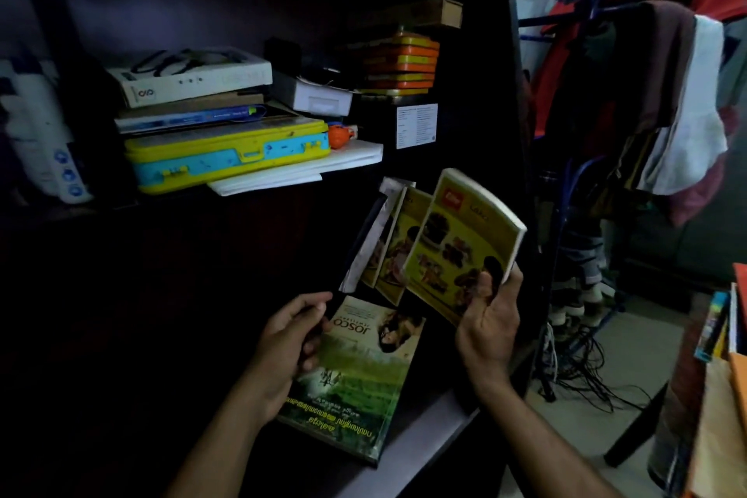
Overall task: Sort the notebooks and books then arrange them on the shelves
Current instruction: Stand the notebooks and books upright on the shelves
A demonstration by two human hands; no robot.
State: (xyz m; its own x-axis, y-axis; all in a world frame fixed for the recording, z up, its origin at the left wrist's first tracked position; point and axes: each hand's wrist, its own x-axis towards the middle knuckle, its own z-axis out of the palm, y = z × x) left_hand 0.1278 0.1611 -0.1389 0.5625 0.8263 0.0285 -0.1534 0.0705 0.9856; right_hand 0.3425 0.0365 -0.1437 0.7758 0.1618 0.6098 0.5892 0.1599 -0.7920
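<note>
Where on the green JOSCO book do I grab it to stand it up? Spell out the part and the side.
Grip the green JOSCO book at its near right corner, which overhangs the shelf edge, coming from the right. It lies flat, so only that corner offers room underneath. The left hand already grips its left edge.

Lighting: dim throughout. Daylight enters from beyond my right hand (487, 319); the floor there is palest. It catches the yellow book (465, 243) that hand holds and the green book (355, 380) at my left hand (289, 344). Shadow: the shelf interior (161, 295) left of both hands is near black, detail lost. Above my hands, the yellow case (226, 152) shows only faintly. Quality: soft and noisy, small print unreadable. Distortion: wide-angle bowing of the shelf upright (513, 93) above my right hand. Glare: none.
</note>
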